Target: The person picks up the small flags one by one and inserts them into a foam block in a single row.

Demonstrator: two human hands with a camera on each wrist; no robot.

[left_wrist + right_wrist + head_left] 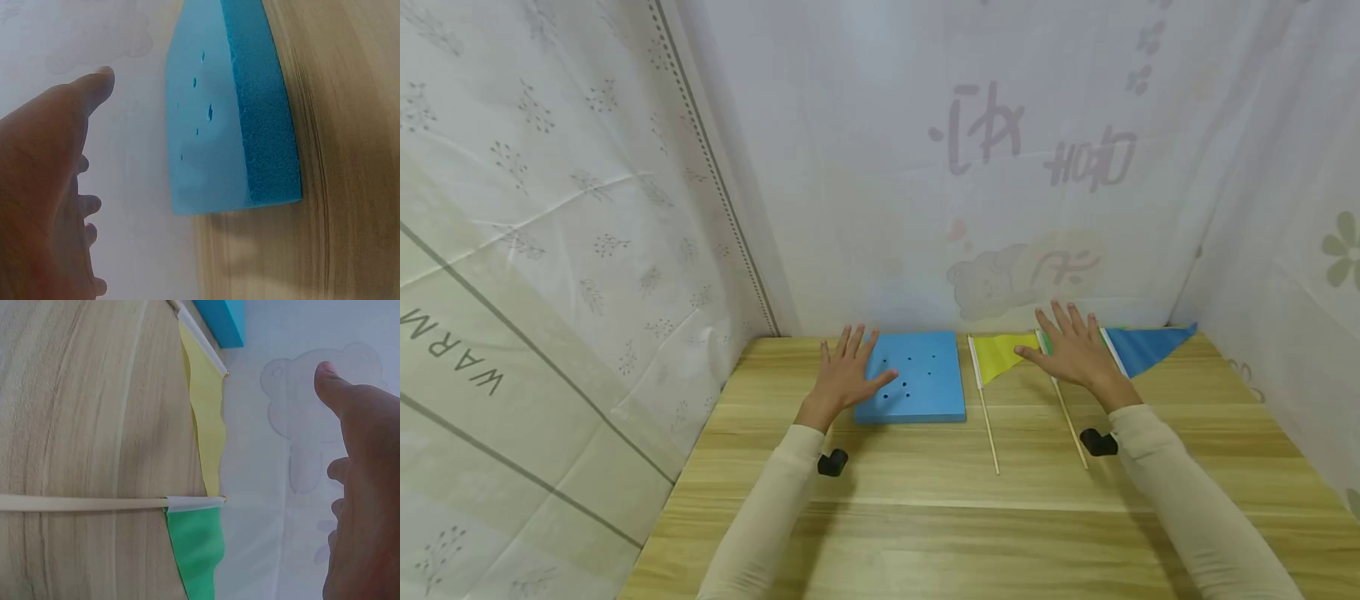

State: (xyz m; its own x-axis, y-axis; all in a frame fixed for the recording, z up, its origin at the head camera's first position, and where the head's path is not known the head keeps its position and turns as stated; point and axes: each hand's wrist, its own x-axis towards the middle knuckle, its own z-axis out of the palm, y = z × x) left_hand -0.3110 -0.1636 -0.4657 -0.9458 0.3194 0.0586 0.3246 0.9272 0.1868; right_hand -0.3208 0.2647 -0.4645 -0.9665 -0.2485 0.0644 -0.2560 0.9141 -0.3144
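Note:
A blue foam block with several small holes in its top lies at the back of the table. My left hand hovers over the block's left side, fingers spread; the left wrist view shows a gap between hand and block. My right hand is held above the flags, fingers spread, holding nothing. A yellow pennant flag on a thin wooden stick lies right of the block. Under the right hand is a green flag, mostly hidden in the head view. A blue flag lies farthest right, its stick hidden.
The wooden table reaches back to a pale printed curtain. More curtain hangs at the left and right sides. Black wrist-camera mounts stick out beside both wrists.

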